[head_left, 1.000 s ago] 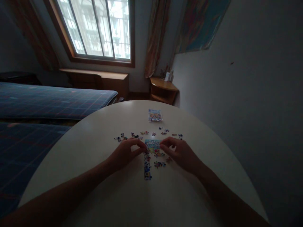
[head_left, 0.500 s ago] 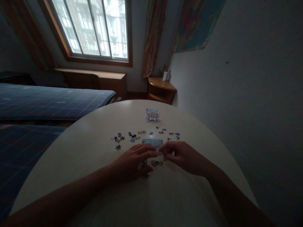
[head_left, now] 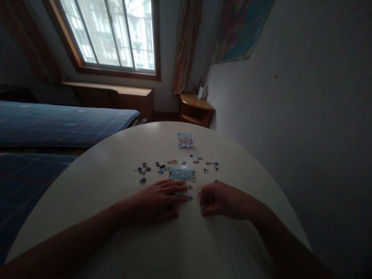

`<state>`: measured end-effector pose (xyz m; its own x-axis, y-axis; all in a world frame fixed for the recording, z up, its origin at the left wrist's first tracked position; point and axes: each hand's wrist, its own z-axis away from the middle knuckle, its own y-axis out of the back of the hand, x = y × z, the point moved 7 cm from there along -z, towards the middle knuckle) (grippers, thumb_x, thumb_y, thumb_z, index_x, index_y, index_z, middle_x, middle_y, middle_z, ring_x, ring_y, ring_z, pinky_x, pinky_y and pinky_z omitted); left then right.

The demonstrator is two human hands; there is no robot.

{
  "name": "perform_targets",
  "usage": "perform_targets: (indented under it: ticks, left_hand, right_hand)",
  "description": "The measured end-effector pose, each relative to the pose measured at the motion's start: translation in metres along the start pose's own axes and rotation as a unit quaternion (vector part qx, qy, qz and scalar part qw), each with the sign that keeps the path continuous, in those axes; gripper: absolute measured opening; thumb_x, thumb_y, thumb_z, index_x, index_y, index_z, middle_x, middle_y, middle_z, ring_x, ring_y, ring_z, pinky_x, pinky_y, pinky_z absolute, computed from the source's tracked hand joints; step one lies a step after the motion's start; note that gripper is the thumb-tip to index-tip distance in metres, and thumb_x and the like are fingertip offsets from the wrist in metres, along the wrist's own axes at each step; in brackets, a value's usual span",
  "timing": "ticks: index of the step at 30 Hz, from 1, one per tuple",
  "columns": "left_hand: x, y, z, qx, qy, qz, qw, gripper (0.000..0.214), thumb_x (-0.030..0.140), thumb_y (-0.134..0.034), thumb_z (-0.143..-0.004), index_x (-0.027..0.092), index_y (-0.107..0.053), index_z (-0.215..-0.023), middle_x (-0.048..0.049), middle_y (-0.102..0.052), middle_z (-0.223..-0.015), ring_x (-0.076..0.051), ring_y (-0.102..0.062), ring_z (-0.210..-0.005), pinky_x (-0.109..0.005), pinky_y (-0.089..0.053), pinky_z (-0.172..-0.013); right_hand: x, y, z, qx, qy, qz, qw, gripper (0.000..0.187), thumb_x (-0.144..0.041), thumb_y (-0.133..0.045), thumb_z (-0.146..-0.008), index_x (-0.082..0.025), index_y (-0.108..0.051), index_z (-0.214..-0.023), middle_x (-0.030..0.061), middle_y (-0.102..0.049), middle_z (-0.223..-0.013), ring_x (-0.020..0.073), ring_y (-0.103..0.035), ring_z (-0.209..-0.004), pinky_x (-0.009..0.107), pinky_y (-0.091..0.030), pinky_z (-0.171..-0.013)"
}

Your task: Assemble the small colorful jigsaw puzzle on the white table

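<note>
My left hand (head_left: 158, 201) lies flat with its fingers spread, resting over a small group of puzzle pieces. Part of that group is under the fingers; a blue piece (head_left: 190, 198) shows past the fingertips. Just above sits a light-blue printed puzzle section or card (head_left: 182, 174) with white lettering. My right hand (head_left: 222, 199) is on the table to the right, fingers curled toward the thumb. A small puzzle piece seems to be at its fingertips, mostly hidden. Another piece (head_left: 199, 193) lies beside the curled fingers.
Loose puzzle pieces (head_left: 144, 169) are scattered in an arc across the round white table (head_left: 122, 151). A printed packet (head_left: 185, 140) lies near the far edge. A bed with a plaid mattress (head_left: 66, 124) stands left; a wooden corner shelf (head_left: 197, 102) is behind.
My hands have moved apart: the left slid slightly left with the printed section, the right shifted down, away from the left fingertips. A gap of bare table shows between them.
</note>
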<state>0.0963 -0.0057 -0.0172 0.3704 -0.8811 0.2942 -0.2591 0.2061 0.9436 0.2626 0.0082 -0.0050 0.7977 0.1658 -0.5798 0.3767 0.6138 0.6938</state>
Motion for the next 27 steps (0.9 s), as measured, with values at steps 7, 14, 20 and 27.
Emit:
perform_targets:
  ticks: [7,14,20,27]
  left_hand:
    - [0.001,0.006,0.001,0.028,-0.01,0.016,0.999,0.049,0.032,-0.059,-0.094,0.03,-0.048,-0.142,-0.0048,-0.046,-0.152,-0.026,-0.042,-0.14,-0.048,-0.03,-0.119]
    - [-0.003,0.008,0.002,0.026,-0.009,0.017,0.999,0.042,0.032,-0.059,-0.093,0.03,-0.054,-0.135,-0.0036,-0.051,-0.148,-0.025,-0.047,-0.135,-0.048,-0.032,-0.117]
    - [0.003,0.009,0.002,0.037,-0.026,0.028,0.999,0.047,0.033,-0.063,-0.09,0.028,-0.055,-0.136,-0.006,-0.052,-0.146,-0.027,-0.046,-0.135,-0.046,-0.036,-0.115]
    - [0.046,-0.002,-0.006,-0.036,-0.079,0.066,0.994,0.068,0.043,-0.056,-0.093,0.023,-0.032,-0.153,-0.006,-0.037,-0.158,-0.031,-0.034,-0.144,-0.049,-0.024,-0.121]
  right_hand:
    - [0.007,0.013,0.003,0.034,0.014,0.037,0.999,0.02,-0.031,-0.077,-0.076,-0.019,-0.075,-0.092,0.0013,-0.07,-0.079,0.0134,-0.061,-0.068,0.024,-0.041,-0.061]
    - [0.018,0.026,-0.006,0.092,0.044,0.041,0.994,0.016,-0.025,-0.07,-0.082,-0.02,-0.074,-0.097,0.0019,-0.07,-0.079,0.0139,-0.061,-0.067,0.025,-0.042,-0.063]
    - [0.013,0.017,-0.011,0.097,0.031,0.05,0.994,0.008,-0.024,-0.071,-0.081,-0.019,-0.072,-0.086,0.0022,-0.07,-0.078,0.0142,-0.061,-0.068,0.024,-0.041,-0.06]
    - [0.026,0.042,0.002,0.126,0.02,0.075,0.989,0.012,-0.029,-0.067,-0.084,-0.019,-0.074,-0.087,0.0035,-0.069,-0.077,0.0152,-0.06,-0.068,0.026,-0.042,-0.062]
